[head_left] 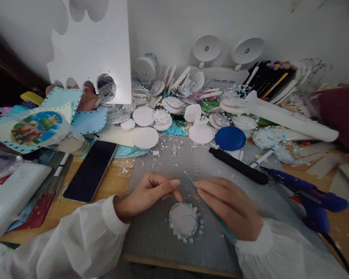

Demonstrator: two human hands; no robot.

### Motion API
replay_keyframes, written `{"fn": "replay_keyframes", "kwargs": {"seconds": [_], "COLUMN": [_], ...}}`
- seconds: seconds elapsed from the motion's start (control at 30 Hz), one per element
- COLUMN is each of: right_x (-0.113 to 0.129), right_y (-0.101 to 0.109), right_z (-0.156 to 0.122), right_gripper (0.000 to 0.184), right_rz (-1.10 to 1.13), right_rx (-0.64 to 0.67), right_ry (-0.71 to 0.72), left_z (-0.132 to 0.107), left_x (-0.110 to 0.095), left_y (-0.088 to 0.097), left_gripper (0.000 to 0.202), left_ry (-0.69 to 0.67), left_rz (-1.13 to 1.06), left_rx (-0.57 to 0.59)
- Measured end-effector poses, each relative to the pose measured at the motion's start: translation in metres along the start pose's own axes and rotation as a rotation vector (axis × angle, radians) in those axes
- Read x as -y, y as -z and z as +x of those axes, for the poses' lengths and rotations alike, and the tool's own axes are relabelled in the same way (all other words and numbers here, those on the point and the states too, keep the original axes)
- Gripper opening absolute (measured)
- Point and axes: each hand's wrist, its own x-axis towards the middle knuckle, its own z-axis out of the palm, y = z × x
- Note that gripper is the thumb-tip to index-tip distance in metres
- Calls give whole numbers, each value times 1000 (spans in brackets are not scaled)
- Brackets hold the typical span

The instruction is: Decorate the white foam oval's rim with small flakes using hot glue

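Observation:
A small white disc (184, 220) lies on the grey cutting mat (151, 240), its rim ringed with tiny white and pale-blue pieces. Just beyond its far edge is my left hand (154, 190), thumb against the curled fingers; anything pinched there is too small to make out. One fingertip points down close to the disc's rim. To the right, my right hand (229, 205) grips slim teal tweezers (221, 223), slightly blurred, with the tip pointing forward and left above the mat. Small white and blue scraps (174, 149) are scattered farther up the mat.
A phone (90, 170) lies at left. On the right are a black pen-like tool (238, 166) and a blue glue gun (308, 193) with its cord. White discs, a blue lid (230, 138) and a white roll (296, 120) crowd the back along the wall.

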Motion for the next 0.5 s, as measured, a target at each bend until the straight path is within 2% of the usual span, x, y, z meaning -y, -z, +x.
{"fn": "replay_keyframes", "kwargs": {"seconds": [0.13, 0.2, 0.27, 0.37, 0.5], "right_x": [0, 2, 3, 5, 5], "right_y": [3, 2, 0, -2, -3], "right_z": [-17, -20, -19, -15, -14], "right_gripper": [22, 16, 11, 8, 6], "right_rz": [280, 434, 589, 736, 819], "right_rx": [-309, -379, -359, -269, -182], "right_ry": [-529, -717, -806, -864, -907], "left_z": [0, 0, 1, 1, 2], "left_x": [-3, -3, -3, -2, -1], "left_y": [5, 6, 5, 1, -4], "left_gripper": [43, 38, 31, 24, 27], "left_ry": [-131, -188, -231, -305, -325], "left_rz": [226, 360, 475, 579, 580], "left_rx": [13, 78, 161, 263, 314]}}
